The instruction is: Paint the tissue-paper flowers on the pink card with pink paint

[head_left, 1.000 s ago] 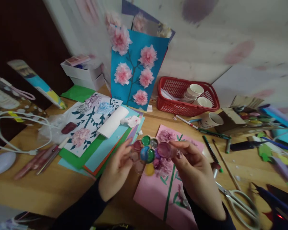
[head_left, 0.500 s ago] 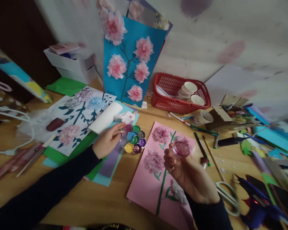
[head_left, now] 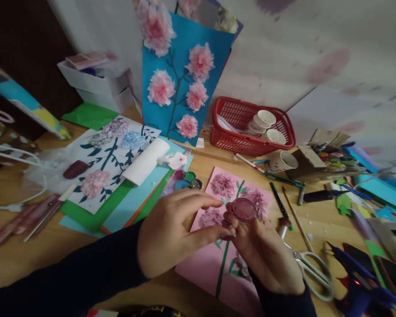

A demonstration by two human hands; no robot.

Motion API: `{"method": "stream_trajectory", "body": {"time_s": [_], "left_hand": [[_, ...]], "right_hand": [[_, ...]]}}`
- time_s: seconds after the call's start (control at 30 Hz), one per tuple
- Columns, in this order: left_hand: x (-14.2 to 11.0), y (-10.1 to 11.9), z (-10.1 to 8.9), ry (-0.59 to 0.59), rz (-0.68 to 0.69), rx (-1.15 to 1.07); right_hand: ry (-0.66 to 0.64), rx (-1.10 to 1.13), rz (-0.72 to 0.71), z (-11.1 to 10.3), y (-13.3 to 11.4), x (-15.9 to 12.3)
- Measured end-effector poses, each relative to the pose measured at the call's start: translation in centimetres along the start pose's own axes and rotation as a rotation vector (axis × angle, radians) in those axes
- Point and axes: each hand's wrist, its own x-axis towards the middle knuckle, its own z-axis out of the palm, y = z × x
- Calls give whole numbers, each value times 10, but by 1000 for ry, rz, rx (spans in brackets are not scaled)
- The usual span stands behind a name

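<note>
My right hand holds a small round clear pot, mauve-coloured, between thumb and fingers above the pink card. Close to its left is my left hand, with thumb and fingers apart and nothing visible between them. Its thumb tip is near the fingers of my right hand; I cannot tell whether they touch. Partly hidden behind my left hand, a cluster of small paint pots lies on the table. Beneath both hands is the pink card, with purple fluffy flowers and a painted green stem.
A red basket with paper cups stands at the back, beside a blue flower card. Scissors and a glue gun with a red light lie right. Coloured paper and a white roll lie left.
Both hands were at the paint pots; the cluster was then set down on the table left of the pink card. My left hand has left it and moved right, towards the round pot.
</note>
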Motion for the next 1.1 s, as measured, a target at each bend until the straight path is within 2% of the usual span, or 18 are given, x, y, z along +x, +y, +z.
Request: {"method": "stream_trajectory", "body": {"time_s": [0.1,0.3,0.6,0.73,0.93,1.1], "left_hand": [[4,3,8,22,4,-12],[3,6,11,46,161,91],[3,15,8,78,176,13],[0,16,5,135,196,30],[-9,14,-5,179,117,-22],[-11,5,-21,280,22,-87]], "right_hand": [[-17,27,0,1,-1,-3],[30,102,-33,-4,-2,-9],[10,47,-58,-12,0,-15],[3,133,-40,-13,1,-16],[6,267,-3,-14,4,-16],[17,315,69,-19,6,-16]]}}
